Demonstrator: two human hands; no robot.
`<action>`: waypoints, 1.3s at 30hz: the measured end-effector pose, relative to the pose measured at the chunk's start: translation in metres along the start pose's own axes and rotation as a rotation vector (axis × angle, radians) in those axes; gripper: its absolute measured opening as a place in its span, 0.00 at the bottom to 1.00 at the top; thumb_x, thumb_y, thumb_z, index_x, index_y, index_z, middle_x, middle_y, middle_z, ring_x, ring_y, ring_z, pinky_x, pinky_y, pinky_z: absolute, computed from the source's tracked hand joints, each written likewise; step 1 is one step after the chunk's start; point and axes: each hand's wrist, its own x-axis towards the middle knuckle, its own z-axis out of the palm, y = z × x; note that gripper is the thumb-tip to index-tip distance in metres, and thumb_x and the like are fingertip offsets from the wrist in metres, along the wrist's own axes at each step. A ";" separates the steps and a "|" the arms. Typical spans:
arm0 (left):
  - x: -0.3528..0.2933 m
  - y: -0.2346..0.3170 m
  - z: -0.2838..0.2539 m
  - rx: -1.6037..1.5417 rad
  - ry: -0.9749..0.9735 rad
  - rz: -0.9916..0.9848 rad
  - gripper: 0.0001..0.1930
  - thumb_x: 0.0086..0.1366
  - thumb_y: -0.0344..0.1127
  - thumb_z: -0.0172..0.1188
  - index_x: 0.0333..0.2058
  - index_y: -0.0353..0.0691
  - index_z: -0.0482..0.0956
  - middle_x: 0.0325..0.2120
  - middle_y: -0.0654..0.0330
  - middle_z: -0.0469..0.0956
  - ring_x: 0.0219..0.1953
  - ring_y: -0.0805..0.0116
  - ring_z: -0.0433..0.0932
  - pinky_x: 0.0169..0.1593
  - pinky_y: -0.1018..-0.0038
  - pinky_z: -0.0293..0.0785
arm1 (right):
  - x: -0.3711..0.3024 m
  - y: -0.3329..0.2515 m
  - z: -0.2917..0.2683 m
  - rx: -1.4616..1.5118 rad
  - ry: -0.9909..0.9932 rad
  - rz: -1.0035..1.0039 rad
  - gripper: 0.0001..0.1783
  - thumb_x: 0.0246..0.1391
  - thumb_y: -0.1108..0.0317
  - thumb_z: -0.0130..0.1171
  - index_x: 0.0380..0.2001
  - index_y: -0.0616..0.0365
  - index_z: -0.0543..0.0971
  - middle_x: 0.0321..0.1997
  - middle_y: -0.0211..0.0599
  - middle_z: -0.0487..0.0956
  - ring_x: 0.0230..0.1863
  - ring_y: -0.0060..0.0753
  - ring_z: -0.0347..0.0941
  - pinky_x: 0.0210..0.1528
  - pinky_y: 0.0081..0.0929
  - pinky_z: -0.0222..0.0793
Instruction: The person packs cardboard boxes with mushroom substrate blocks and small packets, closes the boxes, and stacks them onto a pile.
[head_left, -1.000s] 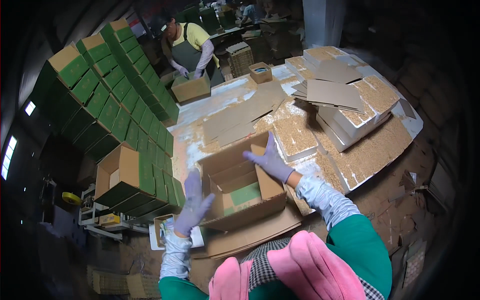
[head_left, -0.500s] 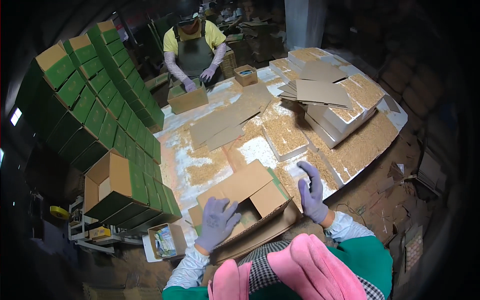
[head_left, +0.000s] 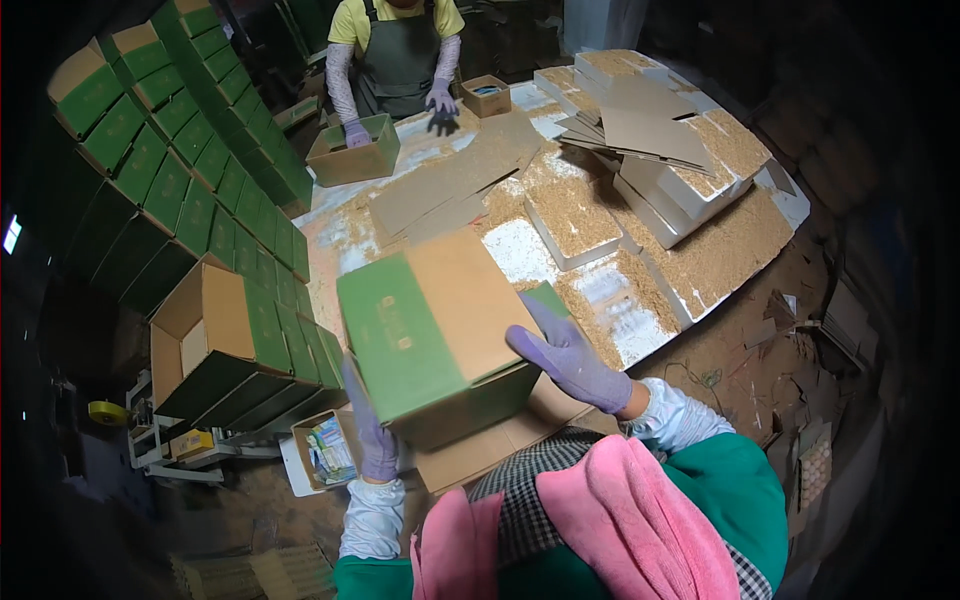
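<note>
A green and brown cardboard box (head_left: 430,315) is at the table's near edge in front of me, held between my two hands. My left hand (head_left: 372,430) presses flat along its left side, its fingers partly hidden behind the box. On the other side, my right hand (head_left: 570,362) grips the right edge, thumb over the near corner. Below the box shows a brown cardboard flap or sheet (head_left: 530,425); whether it belongs to the box I cannot tell.
Tall stacks of green boxes (head_left: 190,205) stand at the left, with an open box (head_left: 205,325) in front. Foam blocks (head_left: 570,235) covered in shavings and cardboard sheets (head_left: 650,140) lie on the table (head_left: 355,255). Across it, a person (head_left: 395,60) reaches into a box (head_left: 352,160).
The box in front of me has turned from its open flaps to a green and brown face. My right hand, apart before, now grips it; my left hand has moved to its left side.
</note>
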 end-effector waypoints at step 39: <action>0.012 0.086 0.083 0.681 0.306 -0.301 0.34 0.61 0.23 0.43 0.66 0.31 0.45 0.66 0.43 0.50 0.69 0.56 0.49 0.67 0.71 0.45 | 0.066 0.217 -0.243 0.817 0.627 0.369 0.26 0.53 0.70 0.61 0.55 0.62 0.68 0.54 0.39 0.74 0.54 0.34 0.72 0.56 0.31 0.70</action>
